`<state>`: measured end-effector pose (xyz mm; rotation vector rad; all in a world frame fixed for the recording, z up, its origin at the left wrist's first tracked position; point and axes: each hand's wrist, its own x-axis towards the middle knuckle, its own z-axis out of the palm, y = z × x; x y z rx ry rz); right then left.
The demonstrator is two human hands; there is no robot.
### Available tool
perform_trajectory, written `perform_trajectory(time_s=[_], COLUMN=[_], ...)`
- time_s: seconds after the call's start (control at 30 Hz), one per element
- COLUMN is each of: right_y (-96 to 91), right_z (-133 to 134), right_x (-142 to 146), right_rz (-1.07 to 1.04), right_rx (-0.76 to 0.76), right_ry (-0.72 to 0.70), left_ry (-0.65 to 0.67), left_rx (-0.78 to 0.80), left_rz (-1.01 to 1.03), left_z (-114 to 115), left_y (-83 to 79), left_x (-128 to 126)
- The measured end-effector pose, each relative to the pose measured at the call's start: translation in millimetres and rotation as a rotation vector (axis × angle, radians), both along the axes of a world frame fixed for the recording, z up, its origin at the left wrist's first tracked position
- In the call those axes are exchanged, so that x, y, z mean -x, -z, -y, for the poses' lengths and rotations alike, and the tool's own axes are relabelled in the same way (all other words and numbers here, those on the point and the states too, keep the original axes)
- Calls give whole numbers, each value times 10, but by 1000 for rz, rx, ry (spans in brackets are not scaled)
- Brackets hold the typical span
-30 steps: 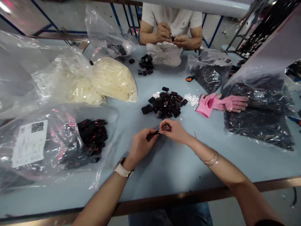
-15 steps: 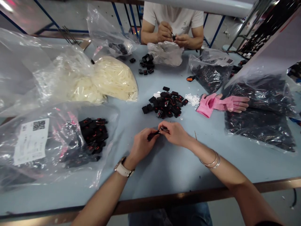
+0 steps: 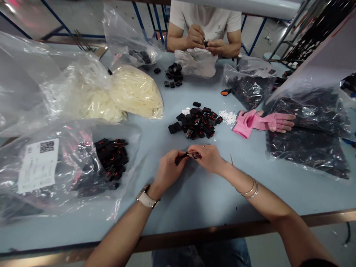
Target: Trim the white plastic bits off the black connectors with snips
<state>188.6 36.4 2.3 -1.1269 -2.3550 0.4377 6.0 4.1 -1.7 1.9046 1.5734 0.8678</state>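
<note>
My left hand [image 3: 168,171] is closed round a small black plastic part [image 3: 180,157] just above the light blue table [image 3: 200,200]. My right hand [image 3: 208,157] pinches a thin metal tool [image 3: 194,154] whose tip meets that part. The two hands touch at the fingertips. A loose heap of black parts with red marks [image 3: 196,124] lies a short way beyond them. A clear bag with more black parts [image 3: 107,161] lies to the left of my left hand.
Bags of cream pieces [image 3: 133,91] lie at the back left, pink gloves [image 3: 261,122] and dark bags [image 3: 308,144] on the right. A small white pile [image 3: 228,117] lies by the heap. Across the table a person in a white shirt [image 3: 205,22] handles a small part.
My hands have stayed together in the same spot; the right fingers shifted slightly on the tool. The view drifted a little.
</note>
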Motion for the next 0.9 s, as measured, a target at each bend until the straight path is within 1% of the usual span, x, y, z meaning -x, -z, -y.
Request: perform_trajectory(time_s=[0.17, 0.23, 0.3, 0.4, 0.47, 0.57, 0.67, 0.73, 0.77, 0.83, 0.9], right_y=[43, 38, 20, -12, -30, -49, -62, -61, -56, -37, -13], right_z=[10, 29, 44, 42, 29, 16, 21, 30, 35, 51, 73], right_x=[-11, -3, 1, -4, -2, 25, 63, 77, 79, 78, 76], right_rz=[35, 81, 114, 99, 11, -251, -624, -806, -844, -839, -815], right_rx=[-159, -212, -217, -106, 6, 178, 329, 341, 321, 300, 344], right_ry=[-128, -143, -142, -139, -113, 27, 212, 283, 297, 300, 298], left_ry=[0, -12, -25, -27, -24, -19, -10, 0, 6, 16, 19], left_rx=[13, 15, 22, 36, 41, 43, 23, 10, 7, 1, -3], left_rz=[5, 5, -1, -18, -29, -28, -19, -14, -11, -5, -3], left_z=[-6, -5, -3, -2, -2, -3, -3, -4, -5, -8, -12], left_y=[-18, -20, -22, -26, -29, -30, -26, -24, -23, -22, -18], left_x=[-12, -18, -22, -21, -15, -5, 3, 6, 8, 10, 12])
